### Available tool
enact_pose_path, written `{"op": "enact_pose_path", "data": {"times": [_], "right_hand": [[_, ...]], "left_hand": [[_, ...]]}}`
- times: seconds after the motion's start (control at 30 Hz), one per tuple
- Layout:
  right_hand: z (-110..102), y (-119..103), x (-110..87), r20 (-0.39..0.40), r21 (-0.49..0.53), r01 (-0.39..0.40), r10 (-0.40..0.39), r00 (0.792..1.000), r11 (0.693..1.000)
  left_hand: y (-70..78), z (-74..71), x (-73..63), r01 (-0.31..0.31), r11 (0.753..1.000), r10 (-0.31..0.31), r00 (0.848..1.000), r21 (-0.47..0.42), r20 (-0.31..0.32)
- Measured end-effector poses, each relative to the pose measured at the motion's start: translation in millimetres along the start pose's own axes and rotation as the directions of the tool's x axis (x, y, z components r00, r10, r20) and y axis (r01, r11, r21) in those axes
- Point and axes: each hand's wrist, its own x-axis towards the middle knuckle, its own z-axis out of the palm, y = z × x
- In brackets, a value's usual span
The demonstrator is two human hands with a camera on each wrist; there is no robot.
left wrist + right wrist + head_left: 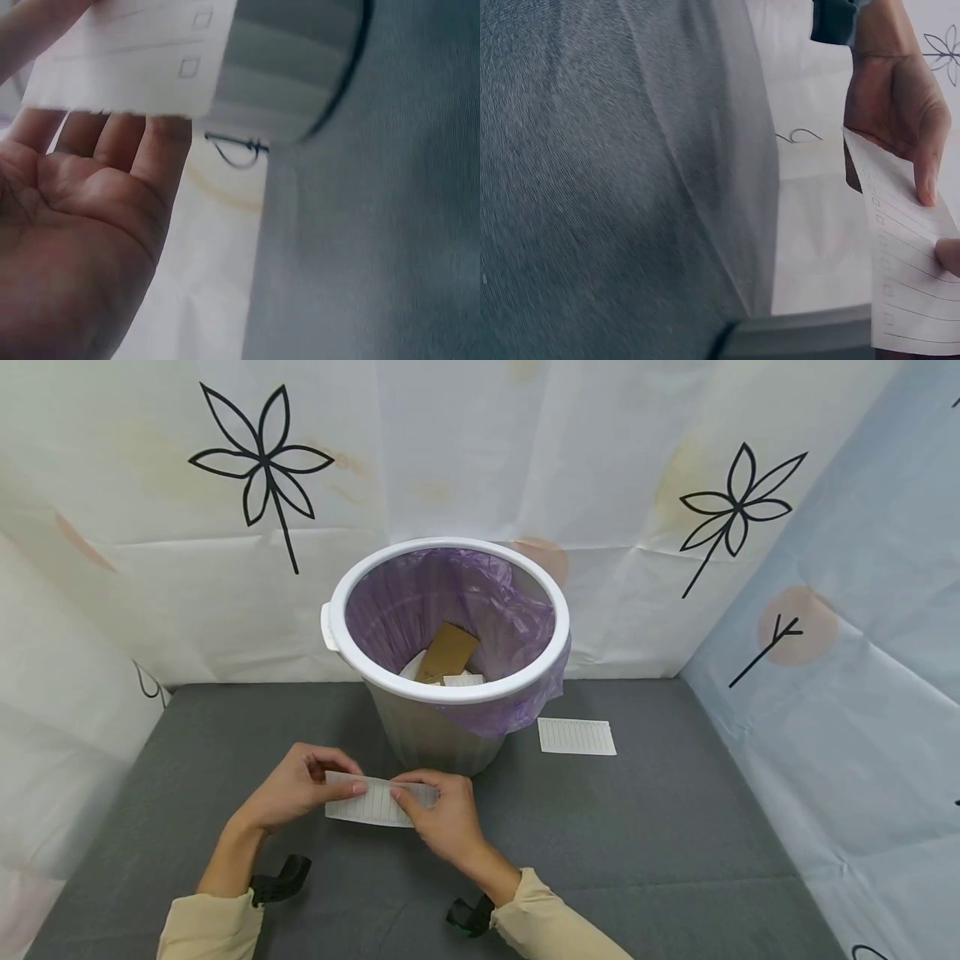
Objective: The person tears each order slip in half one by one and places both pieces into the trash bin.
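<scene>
Lined paper (377,807) | your left hand (292,787) and right hand (448,818) both pinch it | light, even tension should prevent creases!

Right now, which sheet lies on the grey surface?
The lone sheet right of the bin. Another sheet is pinched by the left hand and right hand; other paper sits inside the bin.

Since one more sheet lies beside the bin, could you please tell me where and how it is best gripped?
Probably pinch the lined sheet by its right short edge, coming from the right with the right hand once free: it lies flat on the table, that edge is unobstructed, and the opposite end lies close to the bin.
</scene>
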Motion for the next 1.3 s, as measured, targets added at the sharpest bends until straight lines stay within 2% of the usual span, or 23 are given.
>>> {"op": "enact_pose_path", "data": {"times": [0.3,0.5,0.83,0.97,1.1,1.3], "right_hand": [[-35.3,-10.8,1.4,0.037,0.062,-0.056,0.054,0.998,0.996],[-62.8,-16.7,1.4,0.075,0.116,-0.089,0.08,0.994,0.989],[-95.8,-27.4,-1.6,0.084,0.095,-0.058,0.05,0.995,0.994],[-103.9,-29.3,-2.8,0.057,0.134,-0.028,0.021,0.998,0.991],[-109.9,-30.1,-4.3,0.029,0.16,-0.001,-0.003,1.0,0.987],[-115.0,-31.8,-6.5,0.048,0.154,0.028,-0.036,0.998,0.988]], "left_hand": [[17.5,37.0,12.3,-0.022,1.0,0.021,0.995,-0.009,-0.1],[30.5,61.7,21.5,-0.034,0.999,0.031,0.991,-0.022,-0.132],[57.6,98.2,29.2,-0.092,0.996,0.091,0.972,0.008,-0.216],[63.6,108.5,30.0,-0.115,0.993,0.117,0.965,0.022,-0.234],[67.2,114.6,29.5,-0.115,0.993,0.114,0.967,0.012,-0.226],[70.6,120.3,31.4,-0.134,0.991,0.129,0.969,-0.009,-0.21]]}}
